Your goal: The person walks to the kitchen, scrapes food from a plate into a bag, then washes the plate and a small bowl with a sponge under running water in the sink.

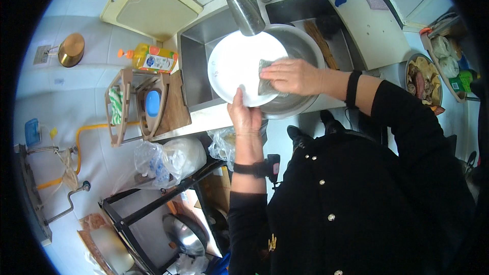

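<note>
A white plate (pixel 240 65) is tilted over the sink, its near rim gripped by my left hand (pixel 244 116) with the thumb on the upper face. My right hand (pixel 292 76) presses a grey-green cleaning cloth (pixel 264 84) flat against the plate's right side. Beneath the plate, a large metal basin (pixel 305 46) rests across the sink and overlaps its front edge; the plate hides part of it. Directly above the plate hangs the metal faucet spout (pixel 250 17). Whether water is running cannot be made out.
The left sink bowl (pixel 196 68) shows beside the plate; a brown brush-like bundle (pixel 321 44) lies in the right one. Left of the sink stand an orange-capped dish soap bottle (pixel 156 59), a cutting board (pixel 153 11) and a rack (pixel 137 103). A bowl of food scraps (pixel 424 78) sits far right.
</note>
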`<state>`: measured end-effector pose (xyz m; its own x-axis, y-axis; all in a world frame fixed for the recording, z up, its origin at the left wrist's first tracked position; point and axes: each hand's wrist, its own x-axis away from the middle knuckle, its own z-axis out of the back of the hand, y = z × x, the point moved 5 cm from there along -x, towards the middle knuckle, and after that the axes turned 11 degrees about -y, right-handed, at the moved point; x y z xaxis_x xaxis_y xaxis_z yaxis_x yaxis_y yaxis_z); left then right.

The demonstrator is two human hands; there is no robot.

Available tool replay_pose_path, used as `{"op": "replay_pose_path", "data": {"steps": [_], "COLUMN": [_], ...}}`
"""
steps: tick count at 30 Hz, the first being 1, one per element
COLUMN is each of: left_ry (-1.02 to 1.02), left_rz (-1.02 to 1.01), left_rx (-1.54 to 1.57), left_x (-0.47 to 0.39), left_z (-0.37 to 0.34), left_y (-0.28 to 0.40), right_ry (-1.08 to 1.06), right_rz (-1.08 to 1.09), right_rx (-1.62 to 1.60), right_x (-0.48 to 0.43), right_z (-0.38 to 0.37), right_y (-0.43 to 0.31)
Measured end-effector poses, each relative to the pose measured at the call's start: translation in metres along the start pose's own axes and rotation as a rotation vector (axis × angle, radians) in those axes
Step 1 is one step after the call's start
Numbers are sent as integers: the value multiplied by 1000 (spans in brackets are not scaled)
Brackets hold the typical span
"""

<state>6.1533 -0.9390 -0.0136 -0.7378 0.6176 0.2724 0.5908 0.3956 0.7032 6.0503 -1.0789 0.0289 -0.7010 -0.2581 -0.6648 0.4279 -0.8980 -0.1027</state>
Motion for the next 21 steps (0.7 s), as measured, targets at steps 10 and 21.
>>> {"op": "replay_pose_path", "data": {"steps": [10,21], "left_ry": [-74,-24], "left_rz": [15,31], "left_rx": [85,-180], "left_x": [-5,8], "left_z": [-5,1], "left_y": [-15,6], "right_ry": [-58,-467], "right_rz": [-54,-96], "right_rx": [-30,100], "right_x": [-5,12], "right_z": [-6,-10], "right_y": [-11,53]}}
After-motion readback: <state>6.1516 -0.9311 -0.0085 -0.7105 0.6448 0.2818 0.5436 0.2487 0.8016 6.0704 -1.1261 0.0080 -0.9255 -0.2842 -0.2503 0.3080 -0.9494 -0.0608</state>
